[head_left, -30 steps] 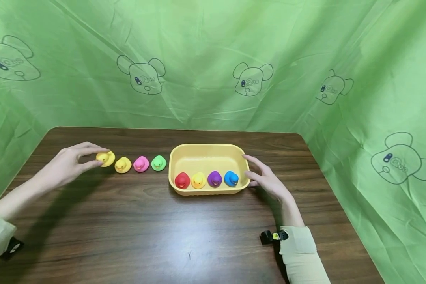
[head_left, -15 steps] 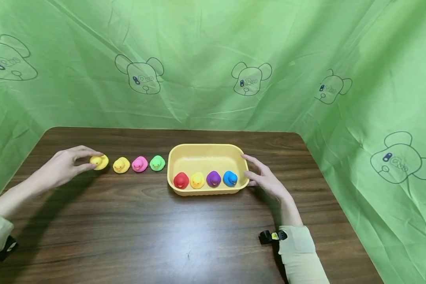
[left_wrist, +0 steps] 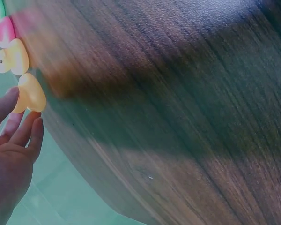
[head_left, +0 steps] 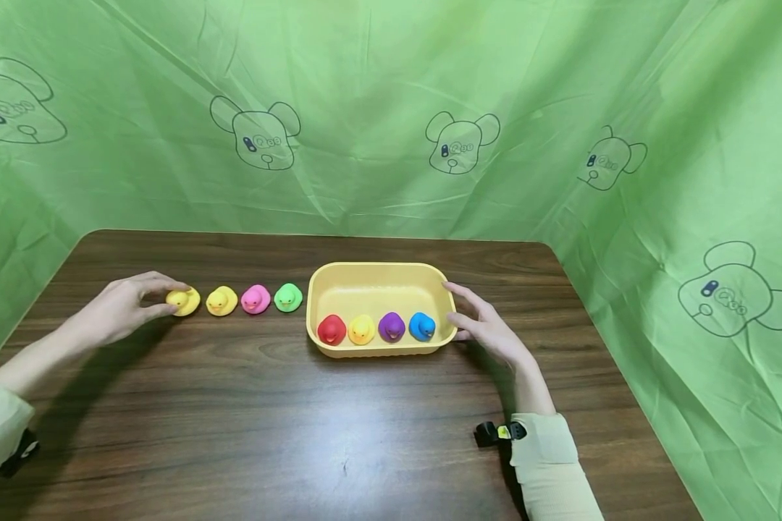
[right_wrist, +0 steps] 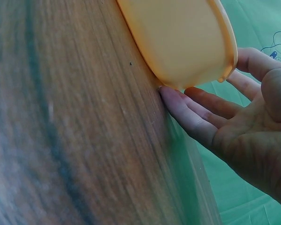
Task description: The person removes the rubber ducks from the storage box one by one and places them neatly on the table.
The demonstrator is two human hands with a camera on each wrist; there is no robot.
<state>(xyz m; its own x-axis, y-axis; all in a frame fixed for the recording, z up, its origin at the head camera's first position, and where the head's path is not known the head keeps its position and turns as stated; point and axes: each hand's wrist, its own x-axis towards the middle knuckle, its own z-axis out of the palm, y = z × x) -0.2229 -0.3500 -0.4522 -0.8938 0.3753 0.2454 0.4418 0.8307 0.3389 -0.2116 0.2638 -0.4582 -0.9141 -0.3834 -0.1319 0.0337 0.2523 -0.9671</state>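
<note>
- The left hand [head_left: 122, 307] is pinching the end yellow duck [head_left: 184, 300] between thumb and fingertips; the right hand [head_left: 492, 329] is spreading fairly straight fingers against the right end of the yellow tub [head_left: 378, 288], touching rather than gripping it.
- The step in hand seems to be handling that end duck at the table [head_left: 267, 420]; whether it is being set down or picked up, I cannot tell.
- The next move is probably calling for care either way: a clean release or a firm pinch, without nudging the neighbour.
- The end duck is looking smooth, rounded and upright, and is showing a small beak; it is sitting at the row's left end, at or close to the tabletop.
- Inside the tub, red [head_left: 331, 330], yellow [head_left: 361, 330], purple [head_left: 392, 327] and blue ducks [head_left: 422, 327] are lining the near wall.
- Left of the tub, second yellow [head_left: 221, 302], pink [head_left: 256, 299] and green ducks [head_left: 288, 297] are continuing the table row.
- Green cloth [head_left: 365, 108] is hanging behind.
</note>
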